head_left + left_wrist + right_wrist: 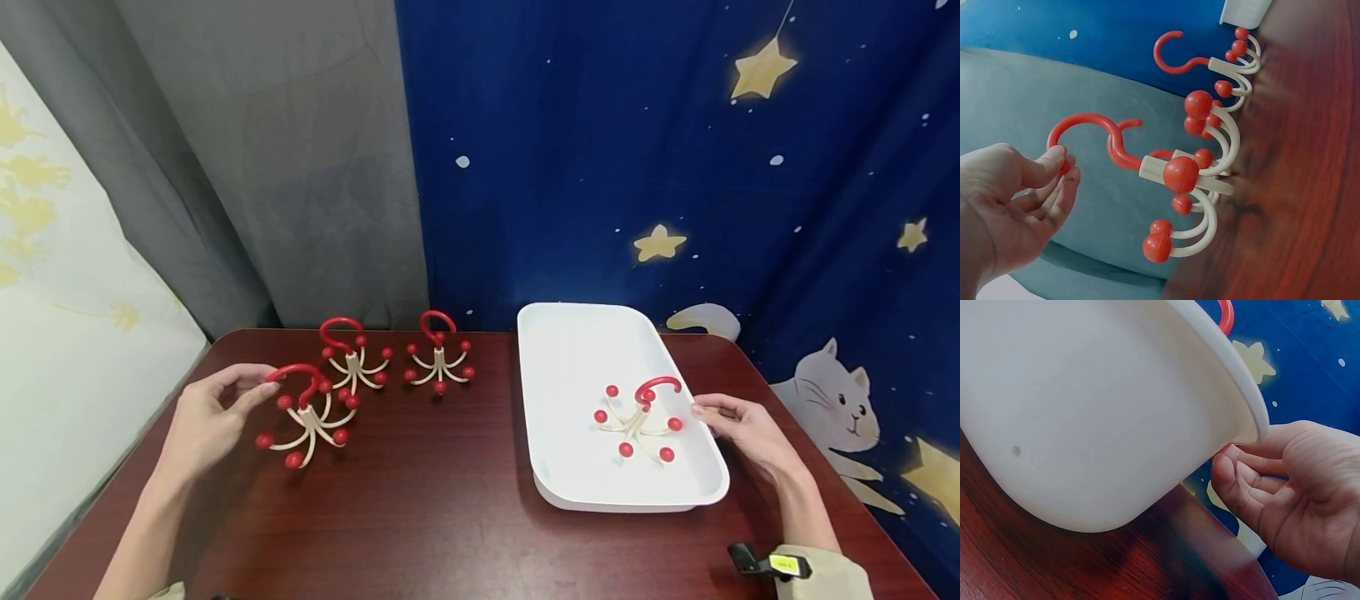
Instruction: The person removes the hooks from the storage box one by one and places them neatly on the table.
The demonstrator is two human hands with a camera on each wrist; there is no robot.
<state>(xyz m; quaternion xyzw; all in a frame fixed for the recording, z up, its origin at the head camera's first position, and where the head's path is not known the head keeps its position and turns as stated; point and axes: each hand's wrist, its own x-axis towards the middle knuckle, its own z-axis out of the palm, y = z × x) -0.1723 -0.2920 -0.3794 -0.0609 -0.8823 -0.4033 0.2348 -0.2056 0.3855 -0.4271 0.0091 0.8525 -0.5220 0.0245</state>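
My left hand (210, 421) pinches the curved end of a red hook between thumb and fingers. That hook tops a multi-arm hanger (309, 417) with several cream arms tipped by red balls; the left wrist view shows it upright, close over the table. Just behind it stands a second such hanger (352, 364), and a third hanger (439, 358) is to its right. Another hanger (636, 423) lies inside the white tray (577, 358), its hook leaning right. On the tray's right rim my right hand (757, 437) grips the edge, thumb and forefinger at the lip in the right wrist view.
The dark red-brown table (450, 467) runs back to a grey curtain (300, 167) and a blue star-patterned curtain (562, 167). A white panel with yellow prints (60, 317) borders the left side. The tray stands on the right half of the table.
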